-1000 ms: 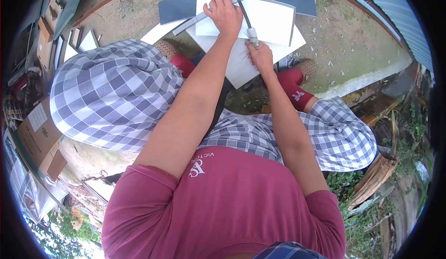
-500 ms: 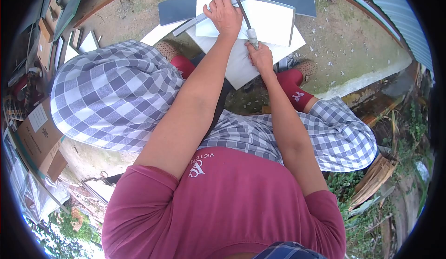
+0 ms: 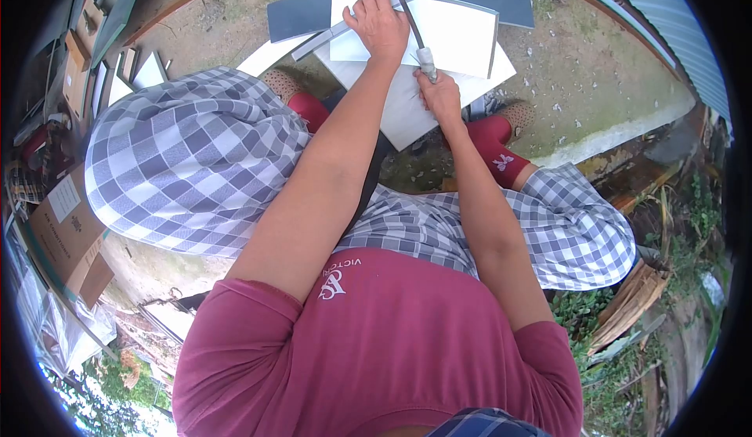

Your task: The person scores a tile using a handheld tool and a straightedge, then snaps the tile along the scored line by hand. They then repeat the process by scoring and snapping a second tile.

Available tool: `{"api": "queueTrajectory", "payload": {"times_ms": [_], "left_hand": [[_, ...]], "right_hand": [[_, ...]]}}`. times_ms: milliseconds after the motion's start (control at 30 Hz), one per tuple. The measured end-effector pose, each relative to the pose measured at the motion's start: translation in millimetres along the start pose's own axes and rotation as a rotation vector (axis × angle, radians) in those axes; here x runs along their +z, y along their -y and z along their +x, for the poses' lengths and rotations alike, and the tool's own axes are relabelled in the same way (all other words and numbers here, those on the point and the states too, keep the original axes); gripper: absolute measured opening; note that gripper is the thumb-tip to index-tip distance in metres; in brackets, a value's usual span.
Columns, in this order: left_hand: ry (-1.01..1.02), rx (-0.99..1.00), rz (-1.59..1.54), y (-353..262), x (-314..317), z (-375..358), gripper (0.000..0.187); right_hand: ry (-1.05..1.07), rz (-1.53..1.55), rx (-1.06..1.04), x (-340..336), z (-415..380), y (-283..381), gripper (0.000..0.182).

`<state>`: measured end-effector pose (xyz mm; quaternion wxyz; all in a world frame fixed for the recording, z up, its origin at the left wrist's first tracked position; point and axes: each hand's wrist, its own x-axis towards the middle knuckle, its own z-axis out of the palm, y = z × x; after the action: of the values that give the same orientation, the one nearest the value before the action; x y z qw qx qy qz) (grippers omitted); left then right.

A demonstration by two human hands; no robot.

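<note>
My left hand (image 3: 377, 27) is pressed down on a long metal bar (image 3: 319, 41) that lies slantwise across a white panel (image 3: 462, 37). My right hand (image 3: 440, 96) is closed round the wrapped, whitish handle (image 3: 426, 59) of a thin dark blade-like tool (image 3: 406, 8). The tool crosses over the bar just right of my left hand. Under the white panel lie a dark grey board (image 3: 298, 19) and a lighter square board (image 3: 403, 108).
A cardboard box (image 3: 66, 225) and wood offcuts (image 3: 76, 73) are at the left. My feet in red socks (image 3: 493, 151) flank the boards. Split wood (image 3: 630, 304) and plants lie at the lower right, corrugated sheet (image 3: 689, 22) at the upper right.
</note>
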<state>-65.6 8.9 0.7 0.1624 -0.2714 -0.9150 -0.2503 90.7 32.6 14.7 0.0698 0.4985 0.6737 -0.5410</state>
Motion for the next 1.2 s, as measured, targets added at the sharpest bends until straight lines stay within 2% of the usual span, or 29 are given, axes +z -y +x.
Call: {"api": "queueTrajectory", "payload": {"times_ms": [700,1200], "left_hand": [[-0.056,0.017,0.005,0.1,2.4,0.5,0.03],[0.018,0.001,0.01,-0.7,-1.4,-0.1,0.038]], "right_hand": [[0.011,0.017,0.022,-1.8,-1.9,3.3,0.037],[0.007,0.028,0.001,-0.7,-0.8,1.0,0.039]]}}
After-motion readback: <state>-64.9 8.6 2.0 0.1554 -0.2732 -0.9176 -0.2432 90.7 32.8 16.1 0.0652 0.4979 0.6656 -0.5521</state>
